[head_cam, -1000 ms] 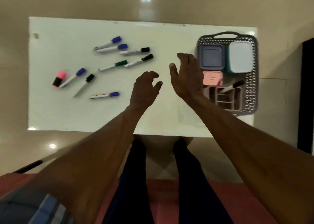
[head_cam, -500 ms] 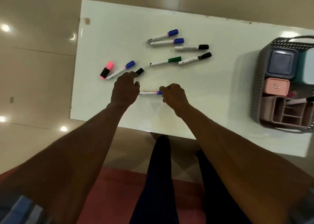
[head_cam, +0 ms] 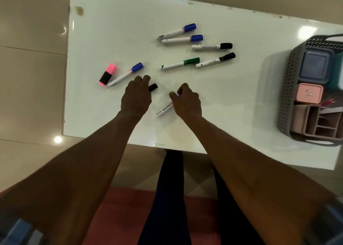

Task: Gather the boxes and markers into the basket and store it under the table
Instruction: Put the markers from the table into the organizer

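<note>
Your right hand has its fingers curled round a white marker, barrel poking out below them. Left hand is curled over a black-capped marker; can't tell if it's gripped. They look light, stiff and slick, so pinch mid-barrel.

Seven markers and a pink highlighter lie scattered flat on the white table, well left of the grey basket. An eighth marker near the table's front edge is apparently lifted at one end. The basket, at the table's right end, holds a blue box, a pink box and a divided organiser.
</note>
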